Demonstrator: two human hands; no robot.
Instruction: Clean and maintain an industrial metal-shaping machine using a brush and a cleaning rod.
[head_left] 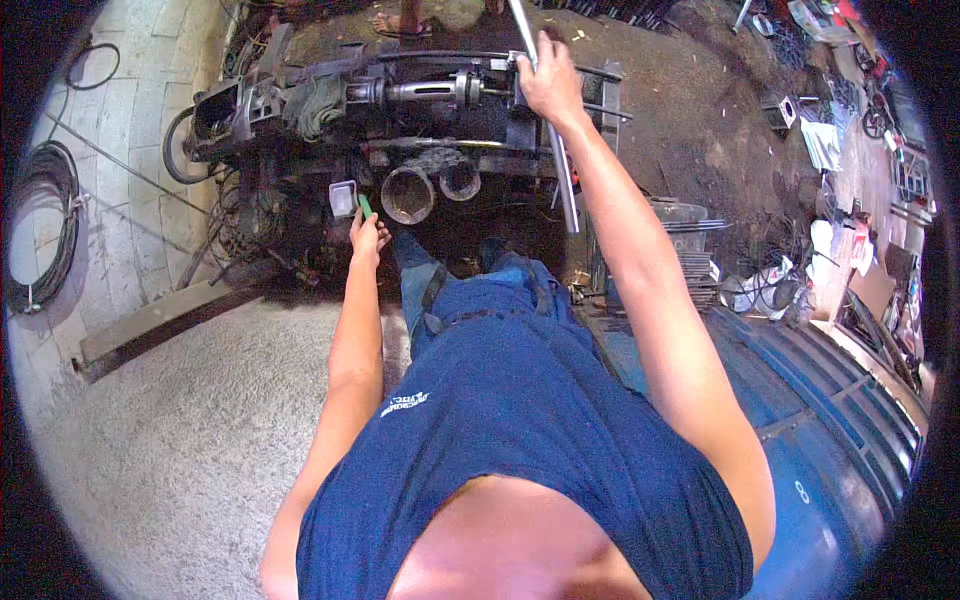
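My left hand (pixel 369 236) is closed around a slim green handle (pixel 365 206) below the front of a dark, greasy machine (pixel 330 100). Right beside the handle's top is a small pale rectangular box (pixel 343 198); whether the two are joined I cannot tell. Over the machine's right end, my right hand (pixel 552 82) grips a long silvery metal bar (pixel 562 180), which slants across the machine from the top edge down toward me. A shiny shaft (pixel 425 92) lies along the machine's middle. The right palm's underside is hidden.
Two round open pipe ends (pixel 408 194) face me under the machine. A coiled black hose (pixel 45 225) hangs on the left wall. A long beam (pixel 170 315) lies at left. Blue metal panels (pixel 800 420) are at lower right, with scrap and a stack of plates (pixel 690 278) beyond.
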